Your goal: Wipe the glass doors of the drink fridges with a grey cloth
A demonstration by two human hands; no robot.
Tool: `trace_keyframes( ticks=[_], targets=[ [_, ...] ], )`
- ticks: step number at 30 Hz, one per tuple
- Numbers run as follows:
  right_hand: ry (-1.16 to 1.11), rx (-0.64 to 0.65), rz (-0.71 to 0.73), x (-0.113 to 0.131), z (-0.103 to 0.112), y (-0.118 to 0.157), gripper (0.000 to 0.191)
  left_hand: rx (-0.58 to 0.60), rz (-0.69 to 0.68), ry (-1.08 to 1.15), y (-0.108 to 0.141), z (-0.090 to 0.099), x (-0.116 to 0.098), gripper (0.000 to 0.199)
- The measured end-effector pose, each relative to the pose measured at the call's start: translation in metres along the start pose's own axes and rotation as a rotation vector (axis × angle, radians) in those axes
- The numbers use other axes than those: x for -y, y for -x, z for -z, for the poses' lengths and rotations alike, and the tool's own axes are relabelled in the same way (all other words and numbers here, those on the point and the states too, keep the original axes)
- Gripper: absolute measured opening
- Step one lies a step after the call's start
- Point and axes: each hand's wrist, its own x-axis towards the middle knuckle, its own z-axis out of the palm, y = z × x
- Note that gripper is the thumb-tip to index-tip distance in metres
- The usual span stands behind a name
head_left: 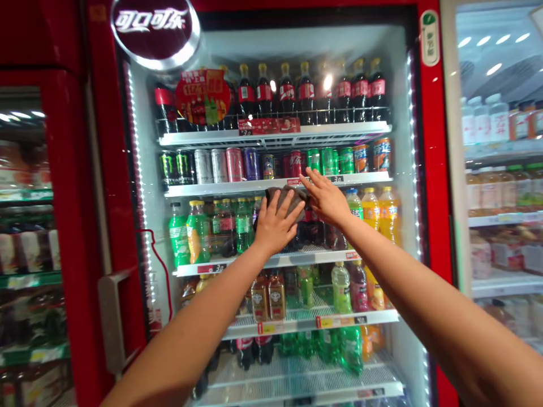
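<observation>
My left hand (275, 229) lies with its fingers spread over a dark grey-brown cloth (296, 198), pressing it against the glass door of a red drinks cooler (439, 169). Some of the cloth bunches up above and between the fingers. To the right of it, my right hand (328, 198) is flat with fingers stretched out, its fingertips close to the glass at the level of the can shelf (237, 185). Nothing is in that hand. Both arms reach up and forward. Behind the glass, the hands cover part of the bottles on the middle shelf.
Cola bottles (306, 93) line the top shelf, with cans (235, 165) below them. A round lit sign (155, 28) sits at the upper left, a round red sticker (202, 97) beneath it. The door handle (114, 322) is at lower left. Other coolers flank both sides.
</observation>
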Motion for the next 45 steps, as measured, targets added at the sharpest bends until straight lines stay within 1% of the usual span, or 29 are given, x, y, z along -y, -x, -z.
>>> trace_keyframes(
  ticks=[1,2,3,5,6,8,9,11,13,14,16,17,18,19,21,23,24,26,27,29,31,32,34,36,38,39,40,42,45],
  targets=[
    [-0.006,0.029,0.023,-0.006,0.007,0.009,0.076,0.044,-0.066,0.013,0.007,0.004,0.005,0.075],
    [-0.008,0.046,0.041,-0.014,0.013,0.021,0.077,0.071,-0.085,0.019,0.011,0.008,0.012,0.072],
    [-0.004,0.051,0.048,-0.022,0.017,0.035,0.078,0.080,-0.059,0.017,0.011,0.013,0.020,0.070],
    [0.022,0.028,0.029,-0.039,0.023,0.068,0.079,0.038,0.106,0.002,-0.002,0.021,0.032,0.069],
    [0.038,0.005,0.002,-0.047,0.023,0.084,0.080,0.006,0.203,-0.004,-0.013,0.022,0.032,0.069],
    [0.075,-0.045,-0.064,-0.061,0.020,0.111,0.081,-0.044,0.348,-0.010,-0.036,0.021,0.020,0.071],
    [0.095,-0.063,-0.090,-0.067,0.018,0.121,0.081,-0.052,0.373,-0.010,-0.044,0.017,0.010,0.071],
    [0.134,-0.080,-0.116,-0.074,0.010,0.133,0.082,-0.030,0.315,-0.008,-0.050,0.009,-0.014,0.071],
    [0.167,-0.090,-0.125,-0.078,0.002,0.138,0.083,0.028,0.141,-0.005,-0.040,0.000,-0.030,0.072],
    [0.179,-0.099,-0.129,-0.078,-0.002,0.138,0.084,0.059,0.043,-0.004,-0.031,-0.002,-0.034,0.073],
    [0.194,-0.123,-0.136,-0.077,-0.008,0.138,0.085,0.108,-0.103,-0.007,-0.013,-0.004,-0.029,0.075],
    [0.197,-0.135,-0.137,-0.076,-0.009,0.138,0.085,0.114,-0.121,-0.015,-0.007,-0.002,-0.023,0.075],
    [0.198,-0.145,-0.136,-0.076,-0.011,0.138,0.084,0.102,-0.090,-0.024,-0.006,0.000,-0.016,0.075],
    [0.197,-0.153,-0.135,-0.075,-0.012,0.138,0.084,0.071,-0.016,-0.035,-0.010,0.003,-0.010,0.075],
    [0.191,-0.162,-0.133,-0.075,-0.012,0.139,0.083,-0.030,0.211,-0.052,-0.030,0.006,-0.004,0.075],
    [0.189,-0.166,-0.134,-0.076,-0.012,0.140,0.082,-0.123,0.401,-0.050,-0.057,0.004,-0.011,0.075],
    [0.190,-0.166,-0.133,-0.076,-0.012,0.140,0.082,-0.142,0.433,-0.039,-0.069,0.000,-0.019,0.075],
    [0.196,-0.168,-0.128,-0.077,-0.012,0.140,0.083,-0.126,0.374,-0.012,-0.080,-0.008,-0.040,0.076],
    [0.201,-0.169,-0.123,-0.077,-0.012,0.140,0.084,-0.101,0.298,0.000,-0.079,-0.012,-0.051,0.076],
    [0.212,-0.170,-0.112,-0.078,-0.011,0.139,0.083,-0.039,0.102,0.015,-0.064,-0.019,-0.065,0.077],
    [0.222,-0.170,-0.110,-0.078,-0.011,0.138,0.082,0.012,-0.073,0.019,-0.045,-0.021,-0.066,0.077],
    [0.225,-0.167,-0.114,-0.078,-0.011,0.138,0.082,0.026,-0.117,0.016,-0.039,-0.021,-0.062,0.076],
    [0.224,-0.158,-0.125,-0.077,-0.011,0.137,0.081,0.013,-0.080,0.006,-0.040,-0.017,-0.050,0.074],
    [0.217,-0.154,-0.136,-0.077,-0.012,0.137,0.081,-0.058,0.095,0.000,-0.059,-0.014,-0.042,0.073],
    [0.205,-0.162,-0.141,-0.077,-0.012,0.137,0.080,-0.140,0.295,0.005,-0.085,-0.013,-0.043,0.074],
    [0.197,-0.169,-0.139,-0.078,-0.012,0.138,0.080,-0.160,0.353,0.010,-0.096,-0.015,-0.049,0.076],
    [0.187,-0.175,-0.135,-0.078,-0.012,0.138,0.081,-0.160,0.364,0.016,-0.103,-0.017,-0.056,0.078],
    [0.166,-0.179,-0.124,-0.079,-0.012,0.138,0.082,-0.114,0.261,0.023,-0.103,-0.023,-0.073,0.080],
    [0.150,-0.181,-0.118,-0.081,-0.012,0.138,0.082,-0.033,-0.011,0.026,-0.072,-0.029,-0.083,0.076]
  ],
)
